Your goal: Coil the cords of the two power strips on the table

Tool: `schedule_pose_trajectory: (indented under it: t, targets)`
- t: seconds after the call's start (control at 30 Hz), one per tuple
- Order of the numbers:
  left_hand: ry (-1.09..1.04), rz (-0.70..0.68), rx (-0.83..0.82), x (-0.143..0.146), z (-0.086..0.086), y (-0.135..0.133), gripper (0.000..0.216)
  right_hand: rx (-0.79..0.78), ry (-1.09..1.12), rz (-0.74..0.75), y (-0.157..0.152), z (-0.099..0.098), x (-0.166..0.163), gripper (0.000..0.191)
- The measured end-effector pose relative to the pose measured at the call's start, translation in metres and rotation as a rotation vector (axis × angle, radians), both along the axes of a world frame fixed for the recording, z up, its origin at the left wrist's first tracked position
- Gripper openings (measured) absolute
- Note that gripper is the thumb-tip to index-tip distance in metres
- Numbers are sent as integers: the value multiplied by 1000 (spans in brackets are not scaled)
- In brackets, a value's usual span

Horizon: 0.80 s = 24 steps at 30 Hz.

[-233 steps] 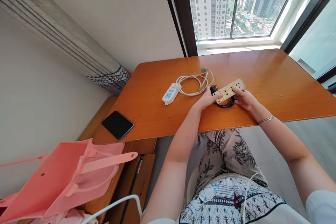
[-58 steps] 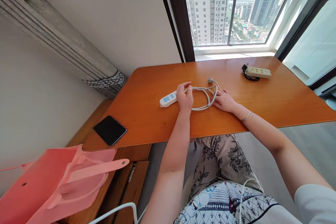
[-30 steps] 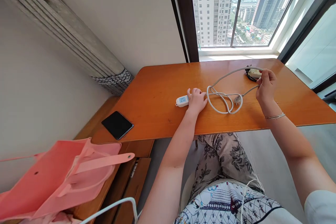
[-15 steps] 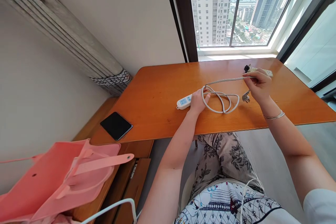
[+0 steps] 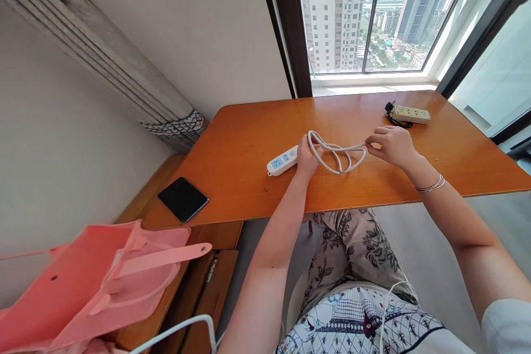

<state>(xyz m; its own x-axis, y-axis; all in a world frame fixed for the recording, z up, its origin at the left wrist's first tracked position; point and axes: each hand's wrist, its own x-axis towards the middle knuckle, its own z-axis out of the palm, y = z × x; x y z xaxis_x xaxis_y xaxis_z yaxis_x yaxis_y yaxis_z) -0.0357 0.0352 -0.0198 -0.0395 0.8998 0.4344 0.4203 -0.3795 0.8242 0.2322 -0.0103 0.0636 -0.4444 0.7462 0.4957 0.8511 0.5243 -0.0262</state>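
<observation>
A white power strip [image 5: 282,161] with blue socket faces lies near the middle of the wooden table. My left hand [image 5: 307,160] is closed around its right end and one side of the looped cable. The white cable [image 5: 341,172] forms several loose loops to the right of that hand. At the right side of the loops, my right hand [image 5: 393,147] pinches the cable between thumb and fingertips, held a little above the table. The cable's plug does not show now.
A second, cream power strip [image 5: 410,114] with a black cord lies at the table's back right. On the table's [image 5: 249,133] left is a dark-screened tablet [image 5: 183,199]. A pink bag [image 5: 99,282] stands at the lower left, and a window [image 5: 369,27] is behind the table.
My right hand has moved left and slightly down, bringing the cable closer to the loops. My left hand has shifted left with the power strip and the loops. The plug has gone out of sight.
</observation>
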Motion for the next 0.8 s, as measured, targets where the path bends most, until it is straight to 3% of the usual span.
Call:
schedule_pose_trajectory:
  t: [0.1, 0.27, 0.4, 0.57, 0.8]
  targets:
    - [24, 23, 48, 2, 1, -3, 14, 7, -61, -70, 1, -1, 3, 20]
    - [99, 128, 159, 1, 6, -10, 16, -59, -94, -4, -2, -3, -12, 20]
    - [288, 171, 219, 3, 15, -19, 10, -123, -76, 37, -5, -4, -40, 25]
    - [529, 24, 206, 9, 20, -27, 11, -173, -109, 97, -7, -2, -77, 28]
    - [503, -103, 68, 11, 11, -25, 38, -221, -12, 46, -4, -10, -101, 35]
